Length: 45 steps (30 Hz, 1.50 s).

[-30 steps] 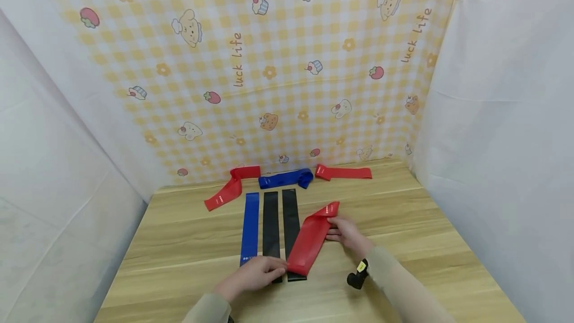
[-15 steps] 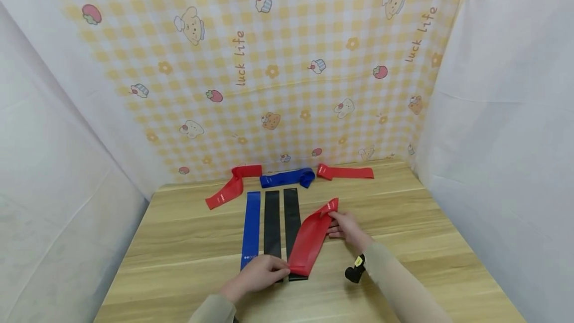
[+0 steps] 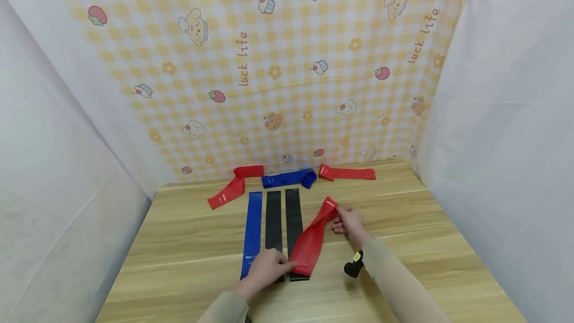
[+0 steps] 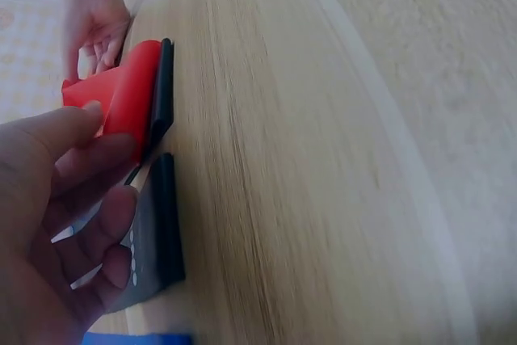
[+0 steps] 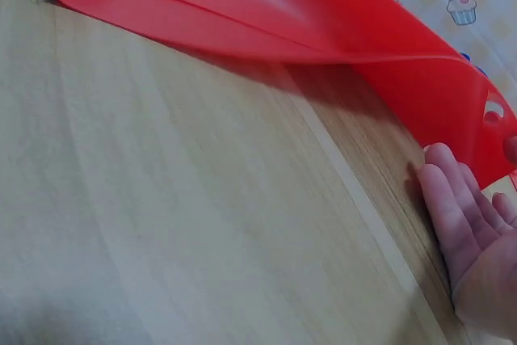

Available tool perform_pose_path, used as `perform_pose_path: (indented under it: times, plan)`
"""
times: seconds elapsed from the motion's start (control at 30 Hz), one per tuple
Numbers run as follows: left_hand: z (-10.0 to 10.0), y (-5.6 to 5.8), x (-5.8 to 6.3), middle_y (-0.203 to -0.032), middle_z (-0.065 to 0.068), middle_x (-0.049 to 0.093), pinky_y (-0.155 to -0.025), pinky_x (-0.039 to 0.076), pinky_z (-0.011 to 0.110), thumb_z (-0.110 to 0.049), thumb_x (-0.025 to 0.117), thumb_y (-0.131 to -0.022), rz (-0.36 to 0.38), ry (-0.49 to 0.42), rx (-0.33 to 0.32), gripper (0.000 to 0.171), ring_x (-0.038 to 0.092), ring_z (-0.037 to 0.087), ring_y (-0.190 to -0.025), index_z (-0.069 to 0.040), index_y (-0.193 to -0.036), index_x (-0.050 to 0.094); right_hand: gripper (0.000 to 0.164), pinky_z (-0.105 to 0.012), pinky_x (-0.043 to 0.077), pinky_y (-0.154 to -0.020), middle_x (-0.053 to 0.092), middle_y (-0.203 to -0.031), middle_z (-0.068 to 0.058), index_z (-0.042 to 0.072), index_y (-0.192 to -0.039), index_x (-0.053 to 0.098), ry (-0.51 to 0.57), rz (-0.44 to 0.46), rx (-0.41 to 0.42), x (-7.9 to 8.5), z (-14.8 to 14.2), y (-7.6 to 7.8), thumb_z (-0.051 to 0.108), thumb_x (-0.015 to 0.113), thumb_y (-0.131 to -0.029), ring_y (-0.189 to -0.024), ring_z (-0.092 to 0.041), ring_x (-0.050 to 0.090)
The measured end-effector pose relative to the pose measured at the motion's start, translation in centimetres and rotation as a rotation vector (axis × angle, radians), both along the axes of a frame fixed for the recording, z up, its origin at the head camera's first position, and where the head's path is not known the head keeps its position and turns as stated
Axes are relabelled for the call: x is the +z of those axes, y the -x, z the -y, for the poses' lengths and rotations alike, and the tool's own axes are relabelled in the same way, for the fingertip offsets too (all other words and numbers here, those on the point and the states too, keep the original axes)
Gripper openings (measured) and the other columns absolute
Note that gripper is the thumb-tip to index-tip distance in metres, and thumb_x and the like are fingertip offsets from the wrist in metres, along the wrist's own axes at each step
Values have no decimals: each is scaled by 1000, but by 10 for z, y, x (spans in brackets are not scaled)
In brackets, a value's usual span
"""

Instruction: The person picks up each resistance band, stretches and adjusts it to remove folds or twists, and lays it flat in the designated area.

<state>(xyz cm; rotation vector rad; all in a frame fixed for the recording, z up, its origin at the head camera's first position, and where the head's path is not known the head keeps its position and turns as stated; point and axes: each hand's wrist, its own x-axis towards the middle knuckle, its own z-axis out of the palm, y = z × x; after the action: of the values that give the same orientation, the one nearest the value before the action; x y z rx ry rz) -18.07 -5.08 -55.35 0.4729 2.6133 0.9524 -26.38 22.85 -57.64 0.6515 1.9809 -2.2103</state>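
Note:
A red resistance loop band (image 3: 308, 247) stretches diagonally between my two hands, twisted near its far end, where white dots are printed. My left hand (image 3: 266, 268) pinches the near end between thumb and index finger, its other fingers loosely bent in the left wrist view. At the far end, the thumb and fingers of my right hand (image 3: 351, 222) pinch the band's edge; in the right wrist view its other fingers (image 5: 456, 199) lie close over the table. The red band overlaps a flat black band (image 3: 293, 213). Left of that lie a second black band (image 3: 273, 218) and a blue band (image 3: 253, 223), partly behind my left hand.
Along the back edge of the wooden table (image 3: 179, 243) lie a bent red band (image 3: 228, 193), a curled blue band (image 3: 284, 179) and another red band (image 3: 352, 173). A checked cloth (image 3: 296, 93) hangs behind, with white cloth at both sides.
The red band's far end has turned over and narrowed into a twist, its dots now facing up. My right hand has shifted slightly away from me; my left hand keeps its pinch.

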Motion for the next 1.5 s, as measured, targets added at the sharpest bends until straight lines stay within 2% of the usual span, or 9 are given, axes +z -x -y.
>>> perform_pose_path:
  times: [0.17, 0.3, 0.47, 0.7, 1.0, 1.13, 1.27, 1.4, 1.5]
  plan:
    - [-6, -2, 0, -53, -8, 55, -43, 36, 23, -27, 73, -86, -1, -9, 22, 26, 48, 9, -47, -20, -61, 68, 41, -33, 54, -46, 59, -66, -12, -14, -123, 44, -16, -25, -15, -2, -3, 5, 17, 51, -98, -48, -19, 62]
    - [-9, -3, 0, -56, -7, 55, -44, 39, 23, -22, 75, -84, 2, -46, 43, 24, 51, 10, -48, -17, -65, 62, 45, -31, 54, -46, 59, -67, -11, -9, -135, 45, -64, -46, 10, -3, -4, 7, 17, 51, -99, -49, -18, 62]
    - [-12, -3, -4, -62, -6, 54, -44, 40, 25, -15, 76, -78, -16, -91, 75, 22, 52, 10, -49, -15, -76, 54, 36, -29, 52, -44, 61, -68, -10, -10, -124, 58, -129, -60, 19, -4, -3, 7, 13, 50, -97, -50, -18, 63]
    - [-16, -2, -7, -62, -7, 52, -47, 40, 25, -32, 77, -83, -47, -42, 107, 24, 49, 11, -53, -18, -80, 58, 31, -27, 49, -40, 61, -64, -9, -13, -115, 62, -168, -66, -3, -8, -2, 9, 4, 55, -91, -45, -16, 60]
    - [-21, -2, -10, -64, -2, 52, -49, 40, 28, -37, 85, -73, -8, 3, 172, 51, 49, 15, -56, -8, -105, 58, 26, -24, 46, -39, 57, -58, -5, -10, -109, 64, -240, -62, -1, -11, 1, 12, 2, 58, -87, -41, -10, 51]
    - [-24, -2, -10, -67, -1, 52, -51, 41, 29, -36, 86, -71, 9, 18, 189, 54, 50, 16, -59, -6, -106, 58, 24, -24, 44, -38, 51, -58, -4, -10, -109, 61, -199, -76, -32, -9, 0, 10, 2, 56, -89, -41, -10, 48]
    - [-24, -2, -12, -66, -2, 52, -51, 41, 28, -35, 86, -72, 9, 15, 180, 52, 50, 15, -58, -7, -105, 57, 24, -25, 45, -41, 54, -67, -6, -10, -113, 58, -142, -96, -46, -6, -3, 5, 2, 54, -92, -46, -12, 49]
    - [-23, -3, -14, -64, -2, 52, -50, 40, 27, -36, 85, -73, 0, 16, 162, 50, 50, 14, -57, -8, -103, 56, 24, -25, 45, -46, 56, -76, -7, -9, -115, 55, -133, -102, -45, -2, -9, 0, 4, 51, -96, -53, -14, 52]
    - [-23, -4, -14, -64, -3, 51, -50, 39, 27, -37, 85, -73, -4, 24, 151, 48, 49, 14, -57, -11, -100, 56, 24, -23, 44, -46, 55, -73, -5, -8, -115, 54, -140, -114, -60, 3, -14, -4, 5, 50, -96, -55, -13, 52]
